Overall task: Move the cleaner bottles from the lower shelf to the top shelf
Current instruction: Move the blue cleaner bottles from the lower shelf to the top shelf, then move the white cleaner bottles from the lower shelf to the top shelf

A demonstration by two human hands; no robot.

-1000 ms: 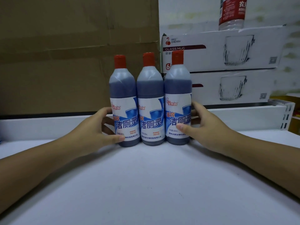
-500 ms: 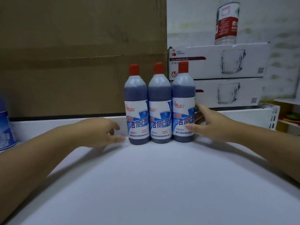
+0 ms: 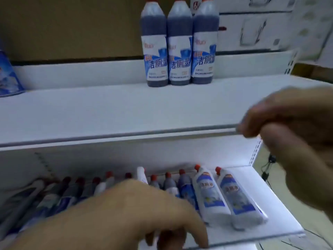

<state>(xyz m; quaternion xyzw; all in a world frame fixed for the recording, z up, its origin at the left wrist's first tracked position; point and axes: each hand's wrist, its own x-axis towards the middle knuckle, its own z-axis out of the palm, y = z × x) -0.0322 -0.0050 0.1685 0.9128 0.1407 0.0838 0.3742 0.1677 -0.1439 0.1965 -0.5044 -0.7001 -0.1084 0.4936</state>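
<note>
Nearest, the left hand is seen low at 6 o'clock, its grip spread and empty over the lower-shelf bottles, necks toward 12. The right hand, loosely curled, empty, hangs farther off at 3. Three bottles stand on the top shelf.

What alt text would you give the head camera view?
Three dark cleaner bottles stand together on the top shelf; both hands, left hand and right hand, are blurred above more bottles on the lower shelf.
</note>
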